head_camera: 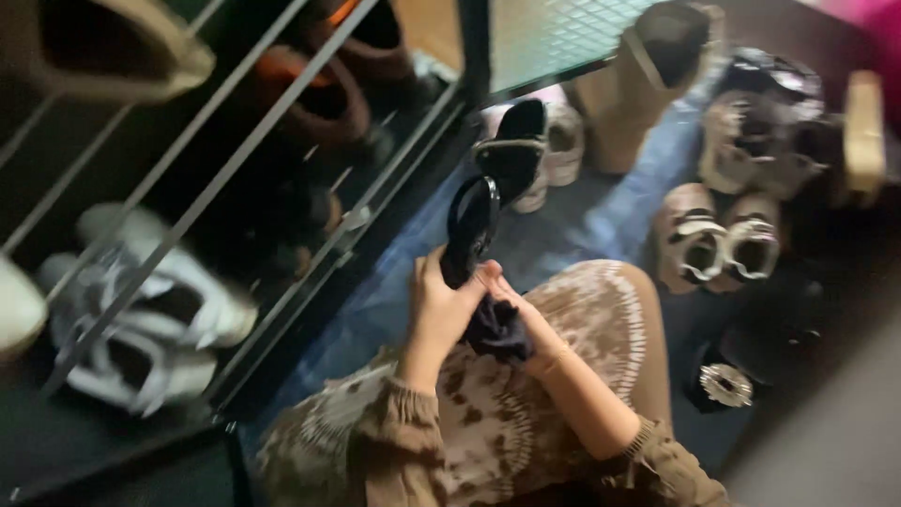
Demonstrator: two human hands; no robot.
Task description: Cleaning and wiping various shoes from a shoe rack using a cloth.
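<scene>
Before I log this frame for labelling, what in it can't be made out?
- Black shoe, head view: motion blur hides its surface; the left hand covers its lower end.
- Dark cloth: bunched under the right hand, so its extent is hidden.
- White sneakers: crossed by the shoe rack bars and blurred.
- Tan boot: cut off by the top edge.

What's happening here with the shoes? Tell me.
A person sits on the floor beside a shoe rack, lap covered in brown patterned fabric. The left hand grips a black shoe held upright, while the right hand presses a dark cloth against its lower end. More shoes lie on the blue floor ahead, including a beige pair with straps. White sneakers sit on the rack.
</scene>
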